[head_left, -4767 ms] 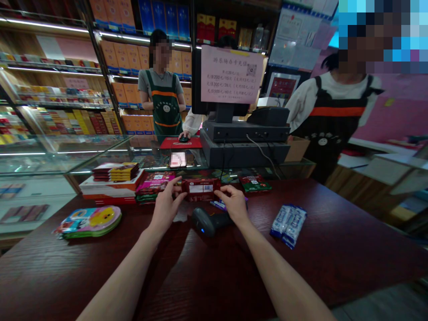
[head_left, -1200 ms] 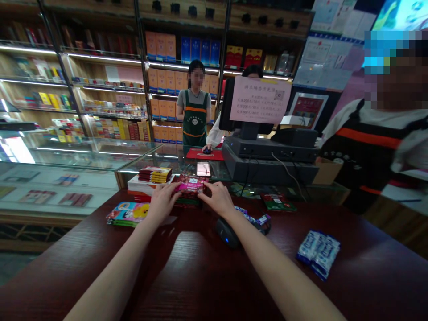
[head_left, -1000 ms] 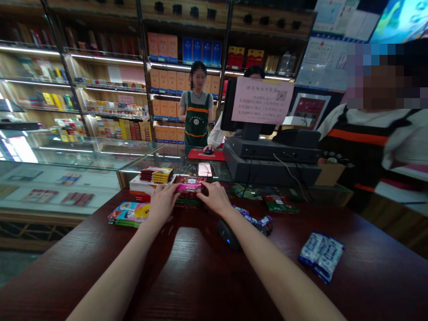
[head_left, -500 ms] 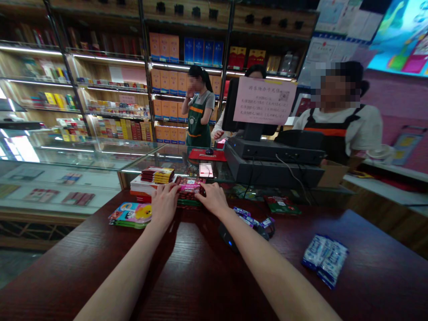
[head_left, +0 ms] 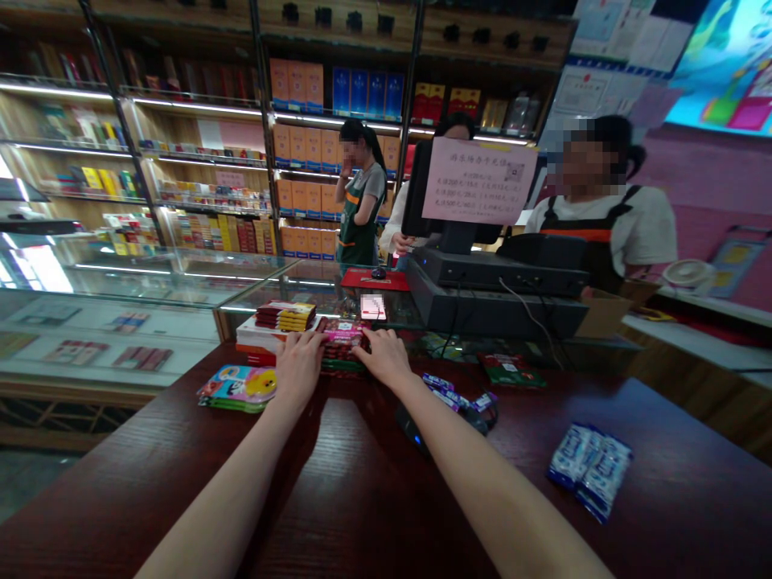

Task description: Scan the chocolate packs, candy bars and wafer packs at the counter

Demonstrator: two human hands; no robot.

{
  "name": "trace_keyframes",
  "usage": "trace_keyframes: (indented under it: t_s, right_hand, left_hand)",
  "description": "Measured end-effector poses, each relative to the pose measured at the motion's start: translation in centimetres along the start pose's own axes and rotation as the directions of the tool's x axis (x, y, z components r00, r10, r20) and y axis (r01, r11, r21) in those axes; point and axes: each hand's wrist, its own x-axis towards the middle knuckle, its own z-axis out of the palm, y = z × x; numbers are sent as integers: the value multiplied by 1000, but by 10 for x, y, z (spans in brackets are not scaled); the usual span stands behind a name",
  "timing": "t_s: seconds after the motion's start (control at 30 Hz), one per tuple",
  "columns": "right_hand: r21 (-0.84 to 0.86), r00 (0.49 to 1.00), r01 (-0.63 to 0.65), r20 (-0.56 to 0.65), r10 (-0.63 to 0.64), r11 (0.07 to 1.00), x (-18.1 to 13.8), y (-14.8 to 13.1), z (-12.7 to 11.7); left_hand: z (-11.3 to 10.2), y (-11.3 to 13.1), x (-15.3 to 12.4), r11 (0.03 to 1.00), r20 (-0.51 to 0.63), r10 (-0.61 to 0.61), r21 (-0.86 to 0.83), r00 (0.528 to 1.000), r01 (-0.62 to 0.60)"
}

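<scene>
Both hands reach to the far edge of the dark wooden counter, one on each side of a stack of red and pink snack packets (head_left: 343,336). My left hand (head_left: 300,363) has its fingers curled against the stack's left side. On the right side, my right hand (head_left: 384,356) presses its thumb and fingers against the same stack. Just left lies a pile of dark red and yellow packets (head_left: 286,315) on a white and orange box (head_left: 253,336). Colourful cartoon packets (head_left: 238,386) lie beside my left wrist.
Purple-wrapped snacks (head_left: 446,390) and a black device with a blue light (head_left: 416,438) lie by my right forearm. Blue-white packets (head_left: 591,470) sit further right. A cash register (head_left: 494,289) stands beyond the counter, with several people behind it. A glass case (head_left: 121,322) is at left.
My hands stay at the sides of the stack, nearly unmoved. Behind the register, the person at right has shifted slightly left, and another person's hand has moved a little right. The view shifts slightly.
</scene>
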Motion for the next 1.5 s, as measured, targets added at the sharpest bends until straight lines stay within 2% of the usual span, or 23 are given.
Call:
trace_keyframes:
  t_s: [0.43,0.97,1.2,1.5]
  right_hand:
    - [-22,998,-32,52,33,999,-3,-2,0]
    - [-11,999,-9,35,9,1000,-6,0,-6]
    - [-7,1000,4,-3,-4,1000,-14,8,-11]
    - [10,999,6,-39,-6,1000,-30,31,-22]
  left_hand:
    - [2,-1,-1,999,27,2,50,1000,-3]
    - [-6,4,-2,997,20,-6,73,1000,5]
    - [-12,18,0,998,-8,14,59,1000,-13]
    - [-18,44,4,994,-58,97,52,994,-94]
